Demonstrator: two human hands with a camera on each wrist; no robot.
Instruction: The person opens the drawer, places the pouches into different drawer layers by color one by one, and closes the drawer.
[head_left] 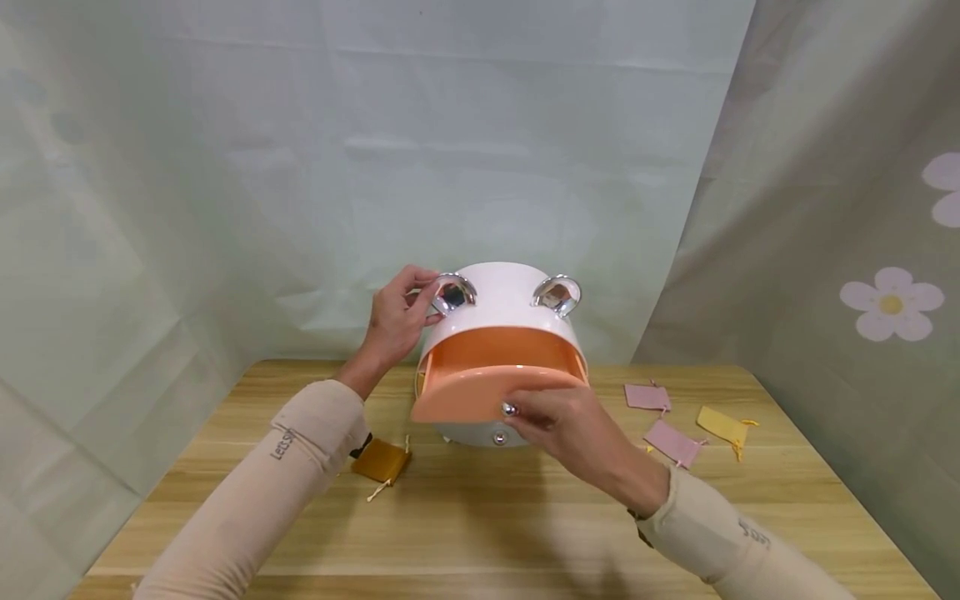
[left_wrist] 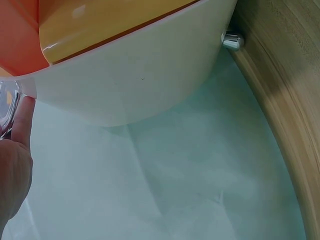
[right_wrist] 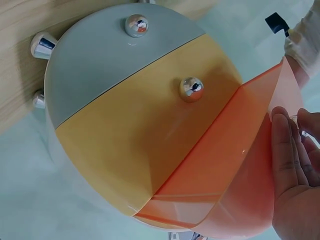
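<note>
Drawer of round white box, orange, pulled out under right hand, fingers pinching its knob. Left hand grips chrome ear beside its fingertips.

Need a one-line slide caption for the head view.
Left hand grips a chrome ear of the round white box; right hand holds its orange drawer open.

The round box has a white shell, two shiny silver ears and an orange drawer with a silver knob. The desk is light wood with a streaked grain. On it lie a mustard-brown pouch, two pink pouches and a yellow pouch. The backdrop is pale green, with white flowers with yellow centres on the right. Both sleeves are beige
</note>
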